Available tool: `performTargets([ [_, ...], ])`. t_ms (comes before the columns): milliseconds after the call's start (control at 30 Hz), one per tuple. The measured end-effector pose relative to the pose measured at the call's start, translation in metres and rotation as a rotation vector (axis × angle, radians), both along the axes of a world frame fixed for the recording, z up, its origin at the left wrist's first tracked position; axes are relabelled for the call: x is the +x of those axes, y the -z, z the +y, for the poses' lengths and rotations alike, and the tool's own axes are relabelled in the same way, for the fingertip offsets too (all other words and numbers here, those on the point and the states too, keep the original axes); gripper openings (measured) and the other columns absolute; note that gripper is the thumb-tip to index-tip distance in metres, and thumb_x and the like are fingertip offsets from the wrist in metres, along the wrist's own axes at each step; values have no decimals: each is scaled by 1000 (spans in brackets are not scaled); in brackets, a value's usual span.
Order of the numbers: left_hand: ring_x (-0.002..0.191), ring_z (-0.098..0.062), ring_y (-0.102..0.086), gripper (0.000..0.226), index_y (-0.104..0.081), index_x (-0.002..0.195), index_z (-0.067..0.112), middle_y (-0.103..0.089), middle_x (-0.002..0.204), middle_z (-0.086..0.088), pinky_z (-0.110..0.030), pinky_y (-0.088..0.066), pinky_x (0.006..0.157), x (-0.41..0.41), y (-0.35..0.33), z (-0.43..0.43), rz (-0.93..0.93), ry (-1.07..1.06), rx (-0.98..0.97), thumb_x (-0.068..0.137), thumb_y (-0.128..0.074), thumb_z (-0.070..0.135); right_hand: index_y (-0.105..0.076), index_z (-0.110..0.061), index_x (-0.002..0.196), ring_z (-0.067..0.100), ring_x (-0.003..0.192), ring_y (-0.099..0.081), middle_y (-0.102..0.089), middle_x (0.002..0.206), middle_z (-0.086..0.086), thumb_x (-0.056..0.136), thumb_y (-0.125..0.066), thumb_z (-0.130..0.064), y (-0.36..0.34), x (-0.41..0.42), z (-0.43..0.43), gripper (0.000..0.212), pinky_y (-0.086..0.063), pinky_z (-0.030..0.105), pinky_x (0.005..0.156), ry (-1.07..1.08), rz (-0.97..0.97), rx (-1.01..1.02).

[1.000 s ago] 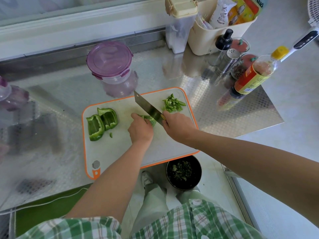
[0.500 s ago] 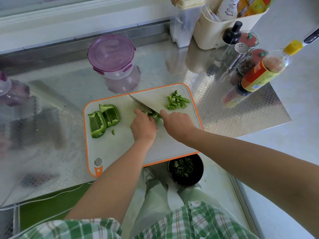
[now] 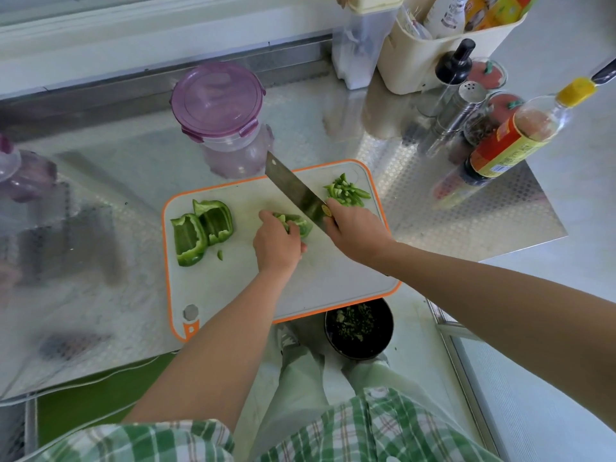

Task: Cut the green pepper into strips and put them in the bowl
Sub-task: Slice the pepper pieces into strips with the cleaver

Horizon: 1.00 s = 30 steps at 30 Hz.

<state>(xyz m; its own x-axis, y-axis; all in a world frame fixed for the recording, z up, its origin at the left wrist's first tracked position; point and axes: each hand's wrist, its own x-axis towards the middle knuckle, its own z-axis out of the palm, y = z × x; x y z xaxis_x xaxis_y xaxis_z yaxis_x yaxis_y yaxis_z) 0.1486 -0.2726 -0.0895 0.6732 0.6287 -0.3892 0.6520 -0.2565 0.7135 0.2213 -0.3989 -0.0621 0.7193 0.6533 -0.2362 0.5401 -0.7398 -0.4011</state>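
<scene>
Table [image 3: 333,128] carries the cutting board [image 3: 233,281]. Right hand [image 3: 356,231] grips the cleaver [image 3: 293,191], blade tilted. Left hand [image 3: 276,245], fingers curled, holds a pepper piece [image 3: 302,225] at board centre. Pepper halves [image 3: 203,228] lie left; strips [image 3: 346,192] far right.

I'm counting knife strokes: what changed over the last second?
The right hand brought the cleaver down onto the pepper piece half a second ago and has lifted it again. The left hand still holds that piece. The cut strips and two uncut chunks lie where they were.
</scene>
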Motion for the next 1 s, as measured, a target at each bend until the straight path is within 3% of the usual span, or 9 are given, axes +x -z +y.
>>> performTargets([
  [167,57,-27,-67,16,-34,102,11,-68,87,-17,-35,-54,48,4,1,-3,22,-6,12,96,-49,13,-36,-15,93,28,62,-46,-47,70,6,99,-37,-23,-5,-2,4,10,-30,32,51,-59,2,-57],
  [333,50,-24,-63,15,-36,102,8,-69,81,-15,-32,-51,46,3,2,0,41,17,44,96,-48,14,-42,-11,105,29,60,-43,-42,66,3,98,-38,-16,1,-8,9,10,-22,30,45,-65,-72,-144],
  [467,57,-30,-66,16,-37,102,7,-70,74,-13,-42,-57,59,2,4,2,58,20,52,95,-50,15,-39,-12,115,24,50,-36,-37,61,3,91,-40,-5,7,-11,18,25,-21,31,44,-128,-141,-242],
  [533,55,-28,-66,15,-38,103,8,-70,73,-13,-40,-57,57,2,5,3,64,12,33,95,-49,15,-37,-12,117,20,47,-30,-34,59,2,91,-40,-3,11,-12,20,28,-21,30,42,-132,-159,-264],
  [600,48,-22,-63,14,-38,103,8,-69,76,-14,-31,-53,45,1,6,4,50,6,3,96,-48,14,-38,-13,117,21,46,-30,-34,58,1,92,-40,-5,15,-13,20,26,-22,30,42,-120,-160,-259],
  [700,35,-10,-54,10,-38,104,8,-68,77,-16,-19,-39,34,-1,4,4,14,5,-67,97,-45,12,-41,-12,113,28,54,-42,-42,64,4,98,-39,-15,19,-11,18,15,-32,33,49,-22,-100,-177],
  [833,34,-10,-52,9,-35,105,10,-67,77,-19,-19,-37,34,-2,3,3,-19,-26,-132,99,-42,10,-45,-10,106,30,65,-46,-48,74,9,99,-38,-24,20,-1,10,16,-33,35,54,96,7,-5],
  [1000,41,-16,-54,7,-34,103,11,-67,74,-18,-22,-40,37,2,3,-2,-34,-12,-174,101,-41,11,-41,-14,92,32,63,-50,-52,71,9,98,-39,-23,10,1,1,11,-36,35,52,35,28,39],
])
